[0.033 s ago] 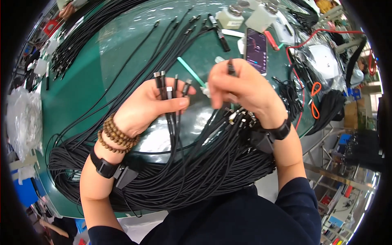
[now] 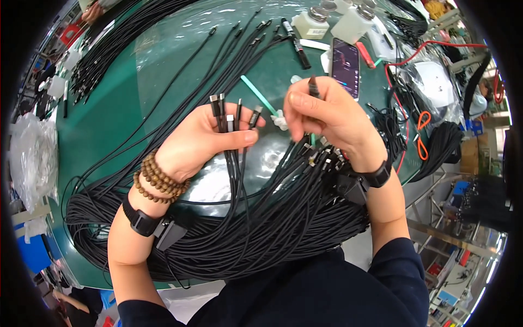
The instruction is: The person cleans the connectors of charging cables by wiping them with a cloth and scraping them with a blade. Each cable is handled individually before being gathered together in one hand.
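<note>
My left hand (image 2: 199,133) is closed round several black cables (image 2: 232,180), whose metal-tipped plugs (image 2: 230,119) stand up between the thumb and fingers. To the right, my right hand (image 2: 329,109) is pinched on a slim tool with a dark tip (image 2: 313,86); most of it is hidden by the fingers, so its kind is unclear. A green stick (image 2: 258,94) with a crumpled whitish end lies on the table between the hands. Below my right hand, many cable plugs (image 2: 326,155) gather at the end of a thick bundle of black cables (image 2: 229,248).
A phone (image 2: 345,68), a black marker (image 2: 296,43) and clear bottles (image 2: 311,23) are at the back right of the green table (image 2: 117,117). Another cable bundle (image 2: 111,54) lies far left. A clear plastic bag (image 2: 32,158) hangs at the left edge; a red cord (image 2: 400,98) runs right.
My right hand has turned slightly and its fingers look drawn in closer. The left hand still has the cables. The whole view has shifted a little.
</note>
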Demonstrator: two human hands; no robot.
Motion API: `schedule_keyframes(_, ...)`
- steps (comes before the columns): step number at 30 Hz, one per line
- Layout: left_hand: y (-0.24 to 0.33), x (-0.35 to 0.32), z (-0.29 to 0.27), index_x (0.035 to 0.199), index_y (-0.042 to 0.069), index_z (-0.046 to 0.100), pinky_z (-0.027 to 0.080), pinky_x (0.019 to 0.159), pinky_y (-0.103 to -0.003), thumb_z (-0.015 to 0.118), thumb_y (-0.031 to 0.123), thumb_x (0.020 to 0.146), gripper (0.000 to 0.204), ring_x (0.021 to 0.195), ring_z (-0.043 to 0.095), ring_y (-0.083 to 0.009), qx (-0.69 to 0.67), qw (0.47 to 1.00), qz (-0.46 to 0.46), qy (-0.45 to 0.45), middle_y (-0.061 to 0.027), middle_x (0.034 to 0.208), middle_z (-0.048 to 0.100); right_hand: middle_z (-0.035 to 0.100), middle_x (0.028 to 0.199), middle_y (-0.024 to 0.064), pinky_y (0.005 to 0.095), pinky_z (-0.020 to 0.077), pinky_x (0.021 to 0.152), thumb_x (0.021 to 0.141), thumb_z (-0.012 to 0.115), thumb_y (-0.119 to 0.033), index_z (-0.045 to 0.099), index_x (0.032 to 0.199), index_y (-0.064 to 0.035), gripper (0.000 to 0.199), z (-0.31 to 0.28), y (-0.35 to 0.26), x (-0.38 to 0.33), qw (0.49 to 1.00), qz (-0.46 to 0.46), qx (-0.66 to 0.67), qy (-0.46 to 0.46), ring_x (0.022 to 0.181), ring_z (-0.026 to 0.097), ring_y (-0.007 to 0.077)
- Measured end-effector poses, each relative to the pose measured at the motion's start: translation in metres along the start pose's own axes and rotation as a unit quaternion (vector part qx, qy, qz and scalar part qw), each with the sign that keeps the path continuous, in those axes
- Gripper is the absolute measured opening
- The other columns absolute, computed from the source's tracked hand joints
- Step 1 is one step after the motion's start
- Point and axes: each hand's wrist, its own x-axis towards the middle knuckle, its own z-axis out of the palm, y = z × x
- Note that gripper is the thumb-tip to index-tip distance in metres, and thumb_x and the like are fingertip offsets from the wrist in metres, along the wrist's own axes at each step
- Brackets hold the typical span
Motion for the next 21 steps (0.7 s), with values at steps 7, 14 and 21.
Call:
schedule_keyframes(7, 0.003, 0.0, 0.013, 0.085, 0.005, 0.057, 0.046, 0.067, -0.022, 0.072, 0.005, 0.08, 0.015, 0.071, 0.057, -0.0072, 0.057, 0.998, -0.003, 0.005, -0.0029, 0.09, 0.062, 0.059, 0.068, -0.0019, 0.0171, 0.0392, 0.056, 0.087, 0.065, -0.012, 0.062, 0.08, -0.0023, 0.013, 0.027, 0.012, -0.001, 0.961, -0.128, -0.213, 0.123, 0.059, 0.049, 0.0028)
schedule_keyframes(14, 0.001, 0.002, 0.016, 0.083, 0.006, 0.057, 0.043, 0.062, -0.02, 0.073, 0.004, 0.079, 0.017, 0.067, 0.054, -0.0058, 0.02, 0.999, -0.003, 0.031, -0.0008, 0.081, 0.062, 0.06, 0.072, -0.0022, 0.0177, 0.039, 0.057, 0.087, 0.066, -0.012, 0.063, 0.082, -0.0007, 0.013, 0.011, 0.014, 0.003, 0.983, -0.065, -0.086, 0.152, 0.065, 0.051, 0.0019)
schedule_keyframes(21, -0.002, 0.004, 0.011, 0.082, 0.005, 0.061, 0.045, 0.059, -0.021, 0.076, 0.007, 0.078, 0.015, 0.064, 0.055, -0.0058, 0.077, 0.996, -0.012, -0.034, 0.0009, 0.075, 0.061, 0.06, 0.071, -0.0015, 0.0178, 0.0394, 0.059, 0.089, 0.063, -0.017, 0.063, 0.084, 0.0002, 0.018, 0.019, 0.007, -0.002, 0.977, -0.058, -0.203, 0.028, 0.065, 0.052, 0.0032)
